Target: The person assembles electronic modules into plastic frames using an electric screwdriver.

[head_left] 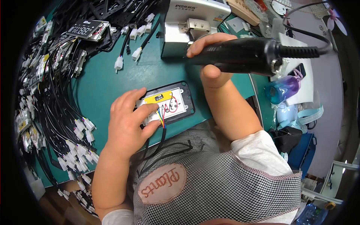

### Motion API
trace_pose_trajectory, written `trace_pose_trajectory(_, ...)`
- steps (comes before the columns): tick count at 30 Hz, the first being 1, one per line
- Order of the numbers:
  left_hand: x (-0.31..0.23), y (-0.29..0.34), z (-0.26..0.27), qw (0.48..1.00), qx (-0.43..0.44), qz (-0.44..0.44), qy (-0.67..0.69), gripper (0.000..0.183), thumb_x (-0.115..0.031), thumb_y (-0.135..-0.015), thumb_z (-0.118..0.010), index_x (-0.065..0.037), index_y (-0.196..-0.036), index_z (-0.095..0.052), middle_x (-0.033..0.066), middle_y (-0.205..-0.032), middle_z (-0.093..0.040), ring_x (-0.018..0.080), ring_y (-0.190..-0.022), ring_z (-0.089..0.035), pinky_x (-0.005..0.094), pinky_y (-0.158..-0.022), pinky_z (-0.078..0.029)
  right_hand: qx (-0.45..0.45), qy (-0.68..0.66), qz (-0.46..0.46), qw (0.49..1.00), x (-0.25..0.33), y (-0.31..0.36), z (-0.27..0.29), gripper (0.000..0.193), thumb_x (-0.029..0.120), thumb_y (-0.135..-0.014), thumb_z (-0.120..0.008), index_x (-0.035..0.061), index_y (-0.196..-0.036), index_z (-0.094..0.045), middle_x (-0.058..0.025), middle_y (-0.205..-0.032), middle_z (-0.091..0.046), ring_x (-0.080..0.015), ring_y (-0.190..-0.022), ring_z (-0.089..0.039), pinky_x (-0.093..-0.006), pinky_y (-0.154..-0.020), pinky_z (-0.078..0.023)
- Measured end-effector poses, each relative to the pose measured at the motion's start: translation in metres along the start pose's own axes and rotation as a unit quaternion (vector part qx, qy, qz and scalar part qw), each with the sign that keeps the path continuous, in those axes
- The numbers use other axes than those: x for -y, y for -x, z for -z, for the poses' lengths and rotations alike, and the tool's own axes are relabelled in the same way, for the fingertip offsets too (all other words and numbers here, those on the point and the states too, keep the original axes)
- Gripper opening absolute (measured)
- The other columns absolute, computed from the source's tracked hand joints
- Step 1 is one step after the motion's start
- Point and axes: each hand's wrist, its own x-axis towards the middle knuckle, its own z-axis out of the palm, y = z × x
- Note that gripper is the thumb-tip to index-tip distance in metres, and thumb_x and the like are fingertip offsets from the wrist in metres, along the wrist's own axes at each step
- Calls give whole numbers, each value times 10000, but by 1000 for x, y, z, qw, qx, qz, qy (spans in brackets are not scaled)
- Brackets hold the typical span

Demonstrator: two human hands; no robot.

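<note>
A black rectangular frame (192, 102) with a white-backed circuit board (180, 107) lies on the green mat near my body. Yellow tape (161, 97) covers part of the board, and thin coloured wires (162, 116) run from it into a black cable. My left hand (129, 118) grips across the left end of the frame, its index finger on the board beside the wires. Up and to the right, my right hand (214, 45) is wrapped round a black corded electric screwdriver (240, 55), held above the mat. The screwdriver's tip is blurred against the dark background.
Bundled black cables with white connectors (80, 150) and several display boards (88, 30) crowd the left side. A white-and-grey machine (180, 33) stands at the back. On the right are a blue-purple bottle (285, 89) and a phone (299, 71). The screwdriver cord (325, 41) loops at upper right.
</note>
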Motion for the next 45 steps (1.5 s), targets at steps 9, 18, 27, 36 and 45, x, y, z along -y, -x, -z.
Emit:
trace_pose_trajectory(9, 0, 6, 1, 1000, -5, 8, 20, 344, -187, -623, -773, -131, -949, -675, 118, -1210, -545, 321, -1141, -491, 444, -958, -379, -84, -169, 61, 980, 36, -10, -21, 786, 634, -602, -764, 8, -994, -496, -109, -747, -581, -187, -624, -588, -316, -584, -532)
trace_pose_trajectory(18, 3, 7, 1, 999, -24, -9, 23, 333, -211, -640, -762, -130, -949, -670, 114, -1200, -554, 307, -1135, -498, 443, -955, -379, 140, 133, 3, 981, 12, 2, 0, 543, 436, -623, -836, 0, -771, -549, -83, -721, -613, -208, -689, -624, -330, -671, -532)
trace_pose_trajectory(27, 6, 10, 0, 999, -32, -9, 30, 314, -236, -674, -752, -119, -954, -670, 121, -1193, -564, 313, -1146, -499, 444, -964, -374, 25, -1, 77, 997, 43, -4, -20, 601, 576, -780, -634, 65, -1043, -459, -82, -768, -560, -214, -655, -573, -382, -639, -515)
trace_pose_trajectory(36, 7, 11, 2, 998, -42, 17, 40, 342, -233, -684, -755, -107, -987, -657, 116, -1181, -567, 328, -1144, -499, 445, -959, -373, -45, -23, 125, 991, 58, -17, -8, 706, 744, -767, -474, 100, -1056, -478, -63, -755, -554, -193, -616, -564, -354, -609, -510)
trace_pose_trajectory(45, 0, 5, -2, 1000, -10, 9, 16, 412, -196, -648, -772, -116, -1032, -649, 121, -1230, -535, 337, -1149, -488, 455, -967, -383, -166, 25, -9, 986, 58, -75, 12, 714, 739, -728, -545, 59, -943, -506, -86, -674, -535, -208, -562, -545, -332, -554, -485)
